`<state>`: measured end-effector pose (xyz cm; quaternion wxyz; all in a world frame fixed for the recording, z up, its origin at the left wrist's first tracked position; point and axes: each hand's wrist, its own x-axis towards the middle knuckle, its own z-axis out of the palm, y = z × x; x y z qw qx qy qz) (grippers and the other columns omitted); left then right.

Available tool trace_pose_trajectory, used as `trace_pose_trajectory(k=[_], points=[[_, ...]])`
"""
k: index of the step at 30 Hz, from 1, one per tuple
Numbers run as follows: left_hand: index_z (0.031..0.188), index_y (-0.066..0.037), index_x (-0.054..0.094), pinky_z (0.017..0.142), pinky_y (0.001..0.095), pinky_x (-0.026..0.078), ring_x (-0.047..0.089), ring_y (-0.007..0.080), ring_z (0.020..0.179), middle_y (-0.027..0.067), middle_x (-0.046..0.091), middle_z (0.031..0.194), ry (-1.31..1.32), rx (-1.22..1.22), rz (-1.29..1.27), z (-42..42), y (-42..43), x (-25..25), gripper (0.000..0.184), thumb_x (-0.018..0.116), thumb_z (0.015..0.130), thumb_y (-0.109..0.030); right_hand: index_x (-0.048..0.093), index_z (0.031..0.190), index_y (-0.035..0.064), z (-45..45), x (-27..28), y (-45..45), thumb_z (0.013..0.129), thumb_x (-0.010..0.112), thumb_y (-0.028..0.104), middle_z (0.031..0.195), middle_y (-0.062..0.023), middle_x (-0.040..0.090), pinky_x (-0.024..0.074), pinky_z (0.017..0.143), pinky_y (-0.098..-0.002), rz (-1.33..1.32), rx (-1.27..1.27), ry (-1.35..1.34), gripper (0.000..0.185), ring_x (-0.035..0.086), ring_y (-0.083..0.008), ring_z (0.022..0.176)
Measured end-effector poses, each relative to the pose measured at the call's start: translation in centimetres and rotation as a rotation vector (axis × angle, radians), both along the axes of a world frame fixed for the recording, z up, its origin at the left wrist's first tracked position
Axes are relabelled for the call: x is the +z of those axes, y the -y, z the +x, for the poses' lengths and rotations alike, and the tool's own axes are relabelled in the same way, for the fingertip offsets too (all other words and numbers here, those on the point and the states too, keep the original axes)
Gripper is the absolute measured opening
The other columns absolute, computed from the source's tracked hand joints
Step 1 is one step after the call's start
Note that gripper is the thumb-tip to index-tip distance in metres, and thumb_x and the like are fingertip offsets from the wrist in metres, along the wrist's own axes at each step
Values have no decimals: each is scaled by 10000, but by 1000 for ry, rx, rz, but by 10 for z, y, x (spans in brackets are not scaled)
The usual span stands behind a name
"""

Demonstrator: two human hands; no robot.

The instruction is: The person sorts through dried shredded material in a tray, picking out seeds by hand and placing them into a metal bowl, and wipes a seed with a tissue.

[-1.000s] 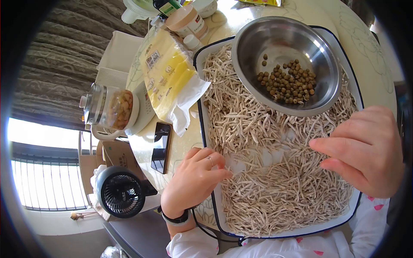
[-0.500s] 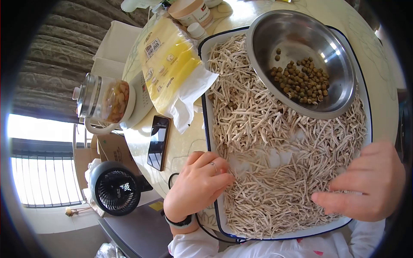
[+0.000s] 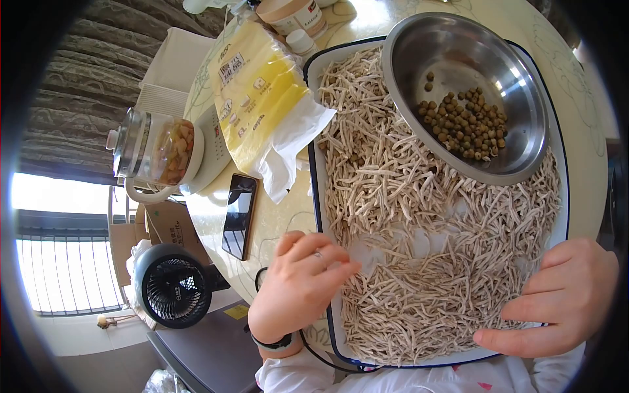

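A white tray with a dark blue rim [image 3: 321, 216] holds a thick layer of pale, thin dried strips [image 3: 419, 295]. My left hand [image 3: 301, 281], with a ring and a dark wristband, is at the tray's left edge. Its fingers are curled together toward the thumb, and whatever lies between the fingertips cannot be made out. At the tray's right side, my right hand [image 3: 560, 301] has its fingers apart, the lowest fingertip reaching the strips. A steel bowl [image 3: 406, 85] sits over the tray's far right part, with small round brown-green pods [image 3: 468, 124] inside.
Left of the tray are a yellow-and-white plastic package [image 3: 262, 98] and a phone [image 3: 240, 216]. A glass kettle [image 3: 157, 150] stands farther left, above a small black fan [image 3: 173, 288]. Tubs [image 3: 295, 16] crowd the table's far edge. A cable runs by my left wrist.
My right hand has moved slightly down toward me along the tray's right edge. My left hand stays almost in place. The bowl and strips look unchanged.
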<state>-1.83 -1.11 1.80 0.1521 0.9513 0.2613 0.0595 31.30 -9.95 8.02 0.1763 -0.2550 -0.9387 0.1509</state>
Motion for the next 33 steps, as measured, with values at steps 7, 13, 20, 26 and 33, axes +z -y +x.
trace_pose_trajectory(k=[7,13,20,26,33], points=[[981,-140,724,893,402,401,573,241,968,6,620,916,-77,156,194,5,6,-6,306,735,688,-52,768,1036,231,-1,1,0,772,702,132,783,92,639,253,449,-179,18,39,-14,290,501,3,519],[940,-149,727,891,436,397,566,258,952,9,608,909,77,129,143,1,1,4,307,716,653,-40,679,1253,50,6,25,4,765,736,206,1366,-102,589,556,765,-320,-312,265,-39,515,579,-239,1160],[942,-118,716,883,462,389,556,285,953,34,592,887,-18,134,151,12,2,-5,319,703,637,-27,656,1304,68,-30,-15,53,862,632,157,1217,-35,618,546,820,-258,38,-45,-260,452,548,-110,1128],[946,-137,706,889,440,391,560,263,951,16,585,879,-34,76,122,7,2,-6,299,718,662,-45,654,1337,166,-32,7,70,927,580,148,1245,-6,585,538,891,-245,139,-237,-154,417,469,-26,1197],[1076,-146,740,876,411,388,535,258,913,12,588,893,41,73,47,21,9,-7,440,697,671,21,698,1140,94,0,3,16,851,623,160,1133,-21,685,484,698,-234,-76,-12,136,306,652,-125,924]])
